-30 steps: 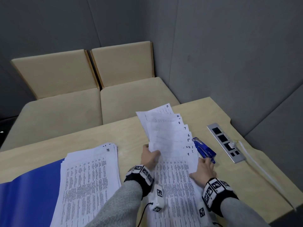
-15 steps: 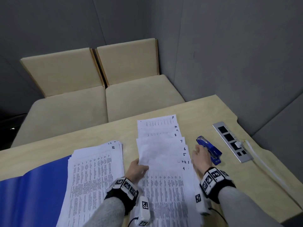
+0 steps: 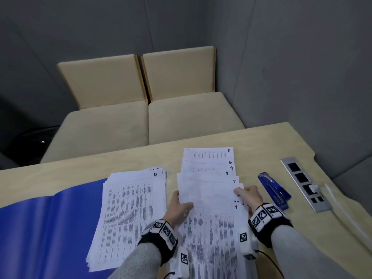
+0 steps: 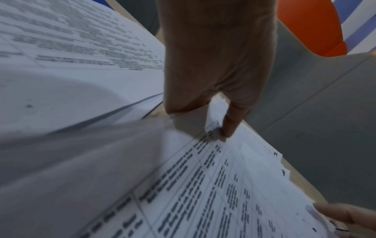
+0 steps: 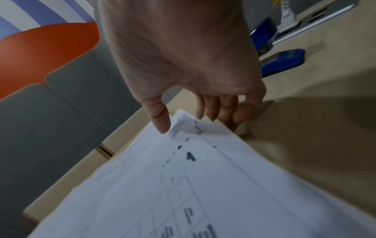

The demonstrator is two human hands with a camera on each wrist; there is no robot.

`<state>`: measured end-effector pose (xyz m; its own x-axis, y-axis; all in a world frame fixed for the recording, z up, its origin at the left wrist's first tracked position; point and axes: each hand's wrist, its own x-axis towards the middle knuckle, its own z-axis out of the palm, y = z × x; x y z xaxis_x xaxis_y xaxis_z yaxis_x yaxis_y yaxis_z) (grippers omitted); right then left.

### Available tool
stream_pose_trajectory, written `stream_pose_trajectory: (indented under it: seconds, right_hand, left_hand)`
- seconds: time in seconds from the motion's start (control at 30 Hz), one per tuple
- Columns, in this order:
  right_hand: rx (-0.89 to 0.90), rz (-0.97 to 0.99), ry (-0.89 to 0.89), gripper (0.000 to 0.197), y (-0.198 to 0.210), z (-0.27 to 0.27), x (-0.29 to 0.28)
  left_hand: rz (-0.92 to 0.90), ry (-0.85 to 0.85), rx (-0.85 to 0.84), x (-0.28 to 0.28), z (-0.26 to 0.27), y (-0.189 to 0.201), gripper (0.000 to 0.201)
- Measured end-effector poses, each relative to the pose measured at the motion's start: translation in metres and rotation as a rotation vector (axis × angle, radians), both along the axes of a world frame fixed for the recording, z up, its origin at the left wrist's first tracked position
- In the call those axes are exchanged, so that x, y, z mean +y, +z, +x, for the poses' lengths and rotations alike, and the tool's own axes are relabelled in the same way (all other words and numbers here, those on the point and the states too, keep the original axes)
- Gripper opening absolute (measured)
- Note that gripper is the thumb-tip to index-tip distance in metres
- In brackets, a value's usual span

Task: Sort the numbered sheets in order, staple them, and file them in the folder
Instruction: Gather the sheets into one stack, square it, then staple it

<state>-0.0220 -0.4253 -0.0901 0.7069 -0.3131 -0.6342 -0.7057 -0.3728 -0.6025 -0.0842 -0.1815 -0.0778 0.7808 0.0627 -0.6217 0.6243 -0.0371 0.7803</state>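
Fanned numbered sheets [image 3: 209,178] spread on the counter [image 3: 251,141], corner numbers stepping up to 11. Left hand [image 3: 179,208] pinching the fan's left edge, thumb on top. Right hand [image 3: 249,198] curled round the right-hand corners. Second pile [image 3: 130,214], topped 12, overlapping the blue folder [image 3: 40,228]. Blue stapler [image 3: 273,190] just beside the right hand.

Dim, even, cool overhead light; no glare. Head view fairly sharp, bowed at edges. Both wrist views soft, motion-blurred, strongly warped. Soft shadow under right hand [image 5: 183,53] across desk [image 5: 305,128]. Print on sheets [image 4: 203,185] smeared.
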Motion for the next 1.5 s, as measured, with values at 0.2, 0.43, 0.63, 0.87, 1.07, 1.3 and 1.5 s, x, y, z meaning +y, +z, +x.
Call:
stream_pose_trajectory:
  seconds: [0.2,0.43,0.63,0.87,1.07,1.3,1.5]
  right_hand:
    - [0.032,0.033,0.039,0.023,-0.004,-0.024,-0.009]
    - [0.035,0.327,-0.036,0.018,0.005,-0.048,-0.012]
    - [-0.057,0.495,-0.095,0.056,0.005,-0.060,-0.012]
    - [-0.334,0.882,0.011,0.091,0.089,-0.031,-0.021]
    - [-0.595,0.827,0.077,0.038,0.157,-0.016,-0.011]
    - [-0.623,0.643,0.003,0.041,0.143,-0.016,0.006]
    - [-0.851,0.610,-0.124,0.019,0.154,-0.025,0.036]
  left_hand:
    - [0.013,-0.007,-0.037,0.002,-0.007,-0.010,0.029]
    - [0.156,-0.115,-0.045,0.002,-0.014,-0.002,0.040]
    - [0.447,-0.270,-0.424,-0.009,-0.005,0.019,0.039]
    - [0.130,-0.177,-0.646,0.013,0.032,0.090,0.053]
    - [0.096,-0.048,-0.843,0.011,0.042,0.133,0.042]
    - [0.249,0.087,-0.872,-0.005,0.038,0.140,0.024]
    - [0.412,0.299,-0.948,-0.038,0.021,0.134,0.013]
